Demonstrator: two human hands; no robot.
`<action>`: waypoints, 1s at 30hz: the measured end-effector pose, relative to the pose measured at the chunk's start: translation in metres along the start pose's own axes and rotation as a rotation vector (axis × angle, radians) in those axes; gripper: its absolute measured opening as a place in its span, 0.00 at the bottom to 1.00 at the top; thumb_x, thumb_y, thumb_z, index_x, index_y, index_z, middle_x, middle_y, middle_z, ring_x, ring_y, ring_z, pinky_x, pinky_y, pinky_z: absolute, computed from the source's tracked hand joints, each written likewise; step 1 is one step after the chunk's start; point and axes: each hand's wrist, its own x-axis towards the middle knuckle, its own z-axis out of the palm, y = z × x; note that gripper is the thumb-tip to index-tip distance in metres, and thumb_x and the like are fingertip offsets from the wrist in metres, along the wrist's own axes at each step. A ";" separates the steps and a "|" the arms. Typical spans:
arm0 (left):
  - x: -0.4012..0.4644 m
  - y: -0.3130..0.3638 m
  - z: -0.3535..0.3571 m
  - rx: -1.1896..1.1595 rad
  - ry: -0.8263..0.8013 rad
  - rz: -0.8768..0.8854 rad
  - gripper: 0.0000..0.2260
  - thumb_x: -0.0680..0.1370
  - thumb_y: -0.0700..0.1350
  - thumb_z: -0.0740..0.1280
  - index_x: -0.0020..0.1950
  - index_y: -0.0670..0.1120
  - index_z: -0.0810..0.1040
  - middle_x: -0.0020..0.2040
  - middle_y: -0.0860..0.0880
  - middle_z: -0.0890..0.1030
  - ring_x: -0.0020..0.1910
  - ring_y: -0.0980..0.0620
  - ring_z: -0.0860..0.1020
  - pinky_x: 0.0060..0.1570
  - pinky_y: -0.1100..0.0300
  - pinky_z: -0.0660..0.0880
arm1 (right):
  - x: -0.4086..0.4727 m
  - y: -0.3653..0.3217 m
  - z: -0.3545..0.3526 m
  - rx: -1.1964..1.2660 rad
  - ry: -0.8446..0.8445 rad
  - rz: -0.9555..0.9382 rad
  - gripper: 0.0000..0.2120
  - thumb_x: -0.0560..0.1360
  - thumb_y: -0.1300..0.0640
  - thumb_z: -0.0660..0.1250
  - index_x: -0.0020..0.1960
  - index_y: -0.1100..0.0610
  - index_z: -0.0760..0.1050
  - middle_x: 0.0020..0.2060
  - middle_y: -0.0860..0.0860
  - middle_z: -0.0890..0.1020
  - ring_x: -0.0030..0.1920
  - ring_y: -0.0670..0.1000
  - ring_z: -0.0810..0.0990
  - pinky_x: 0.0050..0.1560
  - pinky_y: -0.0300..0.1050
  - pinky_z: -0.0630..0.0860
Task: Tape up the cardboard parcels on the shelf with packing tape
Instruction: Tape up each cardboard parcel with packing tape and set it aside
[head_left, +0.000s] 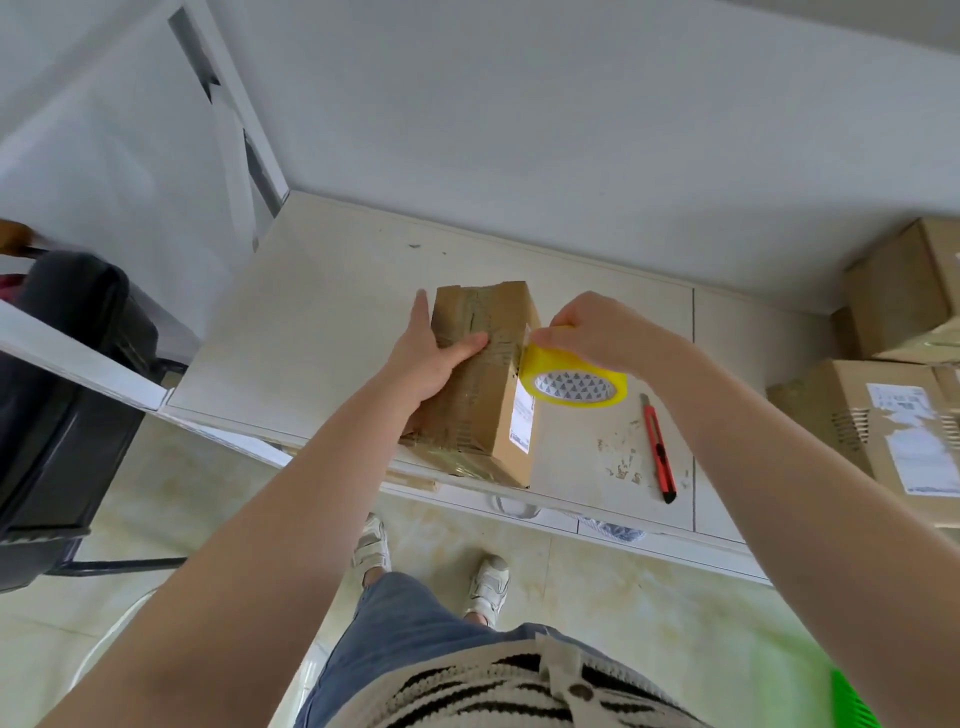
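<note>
**A:** Head camera, looking down: where is the parcel?

**B:** A tall cardboard parcel stands on the white shelf, at its front edge, already wrapped in clear tape, a white label on its right face.

**A:** And the hands?

**B:** The left hand lies on the parcel's top and left side, fingers straight along the far left edge, thumb pressed flat across the top. The right hand has its fingers curled round a yellow roll of packing tape, held against the parcel's upper right edge.

**A:** Anything beside the parcel?

**B:** A red utility knife lies on the shelf to the right of the parcel, well apart from it, near scraps of torn paper stuck to the surface. Further right of the parcel, more cardboard boxes are stacked at the shelf's end. Left of the parcel, off the shelf, stands a black chair.

**A:** Below the parcel?

**B:** The person's white shoes on pale floor tiles.
</note>
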 end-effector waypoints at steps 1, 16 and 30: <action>0.000 0.005 0.003 0.117 0.023 0.033 0.40 0.78 0.61 0.66 0.81 0.55 0.45 0.76 0.45 0.65 0.72 0.40 0.68 0.69 0.42 0.67 | 0.001 -0.002 0.002 -0.011 0.006 0.003 0.27 0.78 0.40 0.63 0.49 0.65 0.81 0.39 0.64 0.78 0.36 0.52 0.74 0.38 0.44 0.68; -0.007 0.007 -0.010 0.217 -0.023 -0.049 0.50 0.64 0.70 0.71 0.76 0.69 0.42 0.67 0.47 0.60 0.69 0.39 0.62 0.67 0.39 0.67 | -0.007 0.003 0.005 0.178 0.046 -0.059 0.23 0.78 0.44 0.64 0.36 0.63 0.74 0.30 0.54 0.71 0.32 0.51 0.70 0.36 0.45 0.65; -0.012 -0.031 -0.019 -0.396 -0.195 -0.181 0.43 0.74 0.52 0.73 0.80 0.60 0.50 0.65 0.49 0.77 0.54 0.54 0.77 0.54 0.50 0.75 | -0.008 -0.012 0.002 -0.156 0.155 0.081 0.27 0.71 0.31 0.66 0.33 0.56 0.72 0.30 0.50 0.75 0.34 0.51 0.74 0.32 0.43 0.64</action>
